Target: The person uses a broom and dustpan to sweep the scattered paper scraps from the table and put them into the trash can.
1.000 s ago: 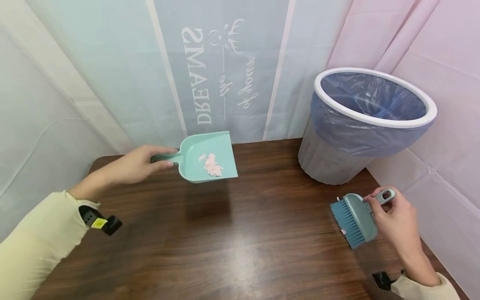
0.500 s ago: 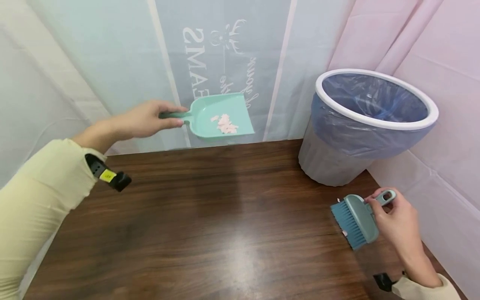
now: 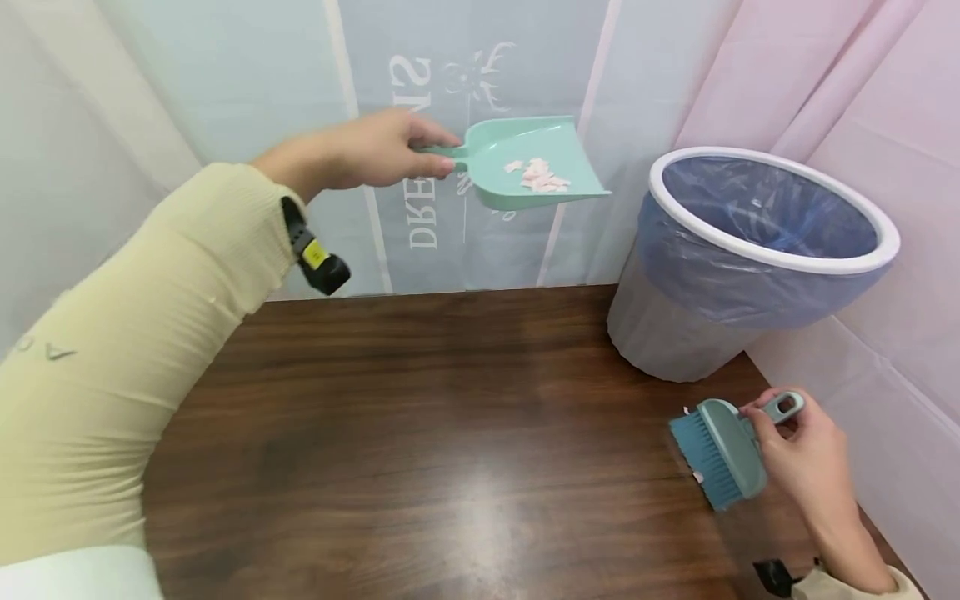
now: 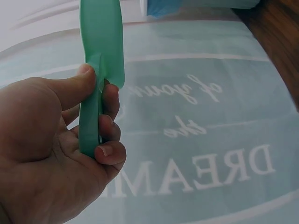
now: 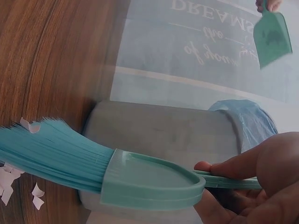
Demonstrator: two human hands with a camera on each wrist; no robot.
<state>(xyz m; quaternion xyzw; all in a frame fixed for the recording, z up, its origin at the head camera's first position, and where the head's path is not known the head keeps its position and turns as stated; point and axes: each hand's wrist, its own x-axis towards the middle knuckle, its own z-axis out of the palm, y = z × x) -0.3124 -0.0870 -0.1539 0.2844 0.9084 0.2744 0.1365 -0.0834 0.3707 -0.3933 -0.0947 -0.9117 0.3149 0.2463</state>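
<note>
My left hand (image 3: 382,150) grips the handle of a mint-green dustpan (image 3: 502,158), raised above the table in front of the printed curtain. A small heap of pale pink paper scraps (image 3: 542,177) lies in the pan. In the left wrist view, thumb and fingers wrap the dustpan handle (image 4: 89,116). At the lower right my right hand (image 3: 806,454) holds a teal hand brush (image 3: 731,450) by its handle, bristles down at the table. A scrap (image 5: 30,125) clings to the bristles, and more paper scraps (image 5: 8,181) lie beside them in the right wrist view.
A grey trash bin (image 3: 667,333) with a white rim (image 3: 750,242) and blue liner (image 3: 780,200) stands at the back right, between dustpan and brush. The dark wooden table (image 3: 420,433) meets the curtain (image 3: 480,258) behind and a pink cloth wall (image 3: 885,275) at the right.
My left hand has lifted the dustpan up and to the right, nearer the bin, with the scraps still in it. My right hand and the brush have stayed nearly in place.
</note>
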